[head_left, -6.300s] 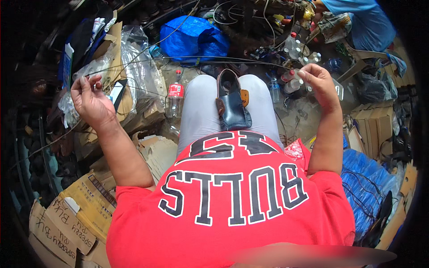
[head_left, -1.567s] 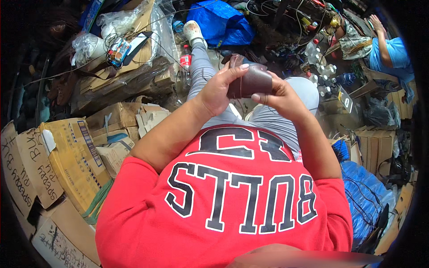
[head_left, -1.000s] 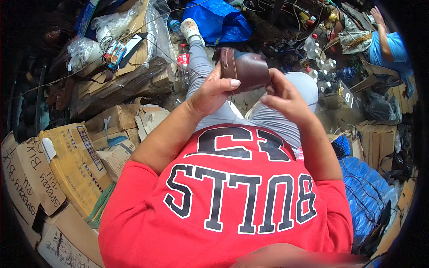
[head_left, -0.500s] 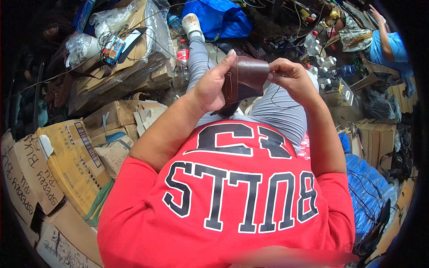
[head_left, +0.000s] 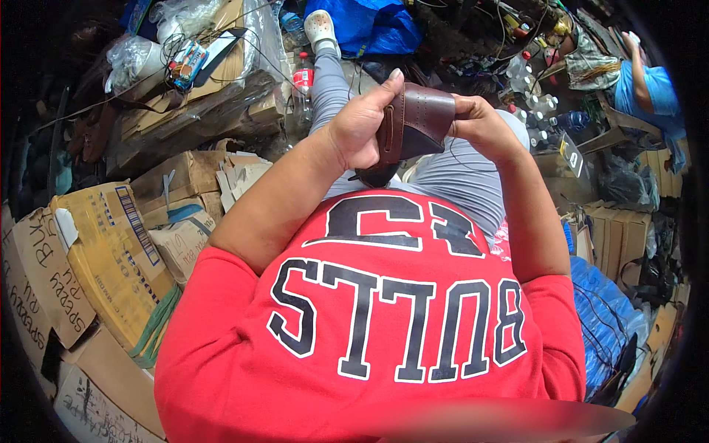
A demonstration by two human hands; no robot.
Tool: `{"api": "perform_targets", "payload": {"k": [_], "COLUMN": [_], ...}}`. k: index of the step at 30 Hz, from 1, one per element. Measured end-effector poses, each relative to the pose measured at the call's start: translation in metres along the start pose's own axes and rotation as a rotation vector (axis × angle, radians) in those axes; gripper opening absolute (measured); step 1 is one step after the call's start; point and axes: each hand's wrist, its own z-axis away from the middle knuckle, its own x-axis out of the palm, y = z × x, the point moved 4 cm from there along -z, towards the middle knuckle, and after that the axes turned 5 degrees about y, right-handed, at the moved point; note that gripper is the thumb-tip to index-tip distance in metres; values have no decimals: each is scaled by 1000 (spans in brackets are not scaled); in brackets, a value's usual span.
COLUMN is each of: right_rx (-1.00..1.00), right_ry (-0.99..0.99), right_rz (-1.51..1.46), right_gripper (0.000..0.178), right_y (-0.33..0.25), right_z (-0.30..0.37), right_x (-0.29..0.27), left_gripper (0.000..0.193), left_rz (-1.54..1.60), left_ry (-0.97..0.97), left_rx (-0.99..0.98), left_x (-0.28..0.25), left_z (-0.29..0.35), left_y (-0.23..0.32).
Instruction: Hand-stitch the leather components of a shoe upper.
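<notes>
The surroundings were a cluttered, dim workspace packed with cardboard, plastic and loose wires. Down the left side stood a yellow cardboard box (head_left: 103,244) with torn flaps of brown cardboard (head_left: 55,269) beside it, and above them a stack of flat cardboard (head_left: 196,111) lay partly under clear plastic film (head_left: 260,48). A clear bottle with a red cap and red label (head_left: 303,80) stood just right of that stack. At the top, a blue plastic sheet (head_left: 377,29) bulged beside a pale clog (head_left: 320,27) on the person's outstretched left foot.

The person sat in a red shirt (head_left: 347,399) and grey trousers (head_left: 473,181). Above the lap, between both hands, was a brown leather shoe upper (head_left: 425,111) with a row of small perforations, a laced edge and a darker panel. The left hand (head_left: 360,131) gripped its laced end, thumb raised along the leather, the other fingers mostly hidden. The right hand (head_left: 481,127) pinched the opposite edge between thumb and bent fingers.

Beyond the right knee, several clear bottles (head_left: 545,103) stood clustered, and farther right a co-worker in a blue shirt (head_left: 657,96) had one arm raised.
</notes>
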Motion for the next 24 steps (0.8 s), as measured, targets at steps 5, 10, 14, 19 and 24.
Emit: {"api": "perform_targets", "payload": {"k": [5, 10, 14, 19, 24], "right_rx": [-55, -22, 40, 55, 54], "right_ry": [-13, -22, -18, -16, -4], "right_rz": [65, 48, -48, -208, -265], "right_gripper": [33, 33, 30, 28, 30], "right_y": [-2, 2, 8, 17, 18], "right_z": [1, -3, -4, -2, -2], "right_x": [-3, -4, -4, -1, 1], "left_gripper": [54, 53, 51, 51, 51], "left_rz": [-14, -29, -47, -65, -43], "left_ry": [-70, -22, 17, 53, 40], "left_rx": [-34, -28, -12, -15, -50], "left_x": [2, -3, -3, -1, -5], "left_z": [0, -3, -5, -7, -7], "left_y": [0, 0, -1, -2, -2]}}
